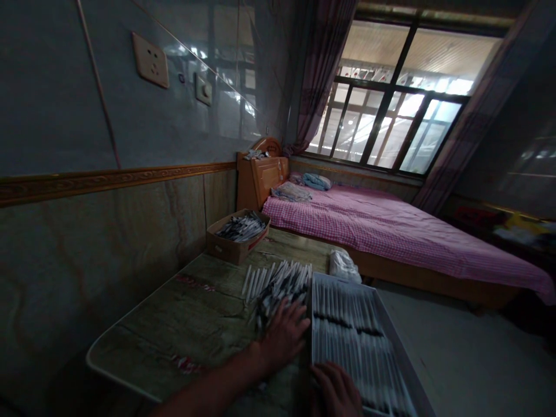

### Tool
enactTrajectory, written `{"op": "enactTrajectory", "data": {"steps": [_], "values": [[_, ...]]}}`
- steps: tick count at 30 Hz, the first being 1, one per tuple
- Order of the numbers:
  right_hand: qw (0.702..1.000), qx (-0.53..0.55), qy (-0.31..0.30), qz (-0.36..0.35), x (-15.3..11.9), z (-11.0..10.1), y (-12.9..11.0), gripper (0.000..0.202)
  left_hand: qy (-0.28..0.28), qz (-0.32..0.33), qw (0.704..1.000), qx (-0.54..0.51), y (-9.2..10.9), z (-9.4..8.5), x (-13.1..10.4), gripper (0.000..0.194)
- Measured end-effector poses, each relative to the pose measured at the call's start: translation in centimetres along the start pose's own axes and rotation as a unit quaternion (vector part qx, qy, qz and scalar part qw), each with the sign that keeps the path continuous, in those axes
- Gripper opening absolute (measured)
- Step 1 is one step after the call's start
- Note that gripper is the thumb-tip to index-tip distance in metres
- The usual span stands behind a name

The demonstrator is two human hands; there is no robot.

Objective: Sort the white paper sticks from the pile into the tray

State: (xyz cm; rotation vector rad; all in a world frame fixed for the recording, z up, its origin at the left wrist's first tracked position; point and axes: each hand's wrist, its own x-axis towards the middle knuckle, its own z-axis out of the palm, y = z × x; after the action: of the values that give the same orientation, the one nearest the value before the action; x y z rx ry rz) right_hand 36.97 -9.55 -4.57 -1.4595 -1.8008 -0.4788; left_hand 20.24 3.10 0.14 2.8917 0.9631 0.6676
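Note:
My left hand [284, 336] reaches over the table, its fingers apart and resting at the near edge of a loose pile of slim white and dark pen-like sticks [284, 284]. At the left end of the pile, several white sticks lie side by side. To the right is a long, shallow pale tray [313, 341] filled with rows of similar pale sticks with dark ends. My right hand [337, 389] is at the tray's near left side with its fingers curled inward. Whatever is under those fingers is hidden in shadow.
A cardboard box [230, 250] heaped with similar sticks stands at the table's far left corner, by the wall. A crumpled white plastic bag [343, 265] lies beyond the tray. Past the table [147, 336] is a bed [369, 214] with a pink checked cover.

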Motion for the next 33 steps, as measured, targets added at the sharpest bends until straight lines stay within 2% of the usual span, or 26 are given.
{"op": "enactTrajectory", "data": {"steps": [4, 8, 11, 16, 20, 24, 27, 30, 33], "values": [[1.0, 0.004, -0.006, -0.005, 0.2, -0.3, 0.0, 0.029, -0.015, -0.005, 1.0, 0.016, 0.3, 0.7, 1.1, 0.03], [1.0, 0.009, 0.0, -0.008, 0.3, -0.6, -0.2, 0.03, 0.004, -0.022, 0.999, 0.038, -0.5, 0.4, 0.2, 0.022], [1.0, 0.013, 0.001, -0.01, 0.4, -0.8, -0.3, 0.028, 0.007, -0.053, 0.997, 0.053, -1.0, -0.4, -1.0, 0.025], [1.0, 0.025, 0.004, -0.019, 0.8, -1.6, -0.5, 0.032, -0.018, -0.08, 0.995, 0.056, -1.6, -2.2, -2.9, 0.032], [0.999, 0.029, 0.001, -0.023, 1.2, -1.8, -2.1, 0.033, -0.011, -0.097, 0.994, 0.05, -2.5, -3.7, -4.2, 0.032], [0.994, 0.081, -0.055, -0.038, 2.7, -0.4, -5.8, 0.036, 0.014, -0.085, 0.996, 0.038, -3.9, -4.9, -5.8, 0.03], [0.989, 0.095, -0.115, -0.025, 4.9, 1.5, -8.4, 0.053, 0.028, -0.093, 0.995, 0.03, -4.5, -5.2, -6.9, 0.029], [0.987, 0.051, -0.144, 0.047, 7.8, 3.4, -9.9, 0.06, 0.053, -0.111, 0.992, 0.027, -4.6, -5.2, -7.6, 0.03], [0.968, -0.01, -0.218, 0.122, 10.7, 4.5, -10.2, 0.054, 0.078, -0.114, 0.99, 0.021, -4.6, -4.8, -7.8, 0.032]]}}
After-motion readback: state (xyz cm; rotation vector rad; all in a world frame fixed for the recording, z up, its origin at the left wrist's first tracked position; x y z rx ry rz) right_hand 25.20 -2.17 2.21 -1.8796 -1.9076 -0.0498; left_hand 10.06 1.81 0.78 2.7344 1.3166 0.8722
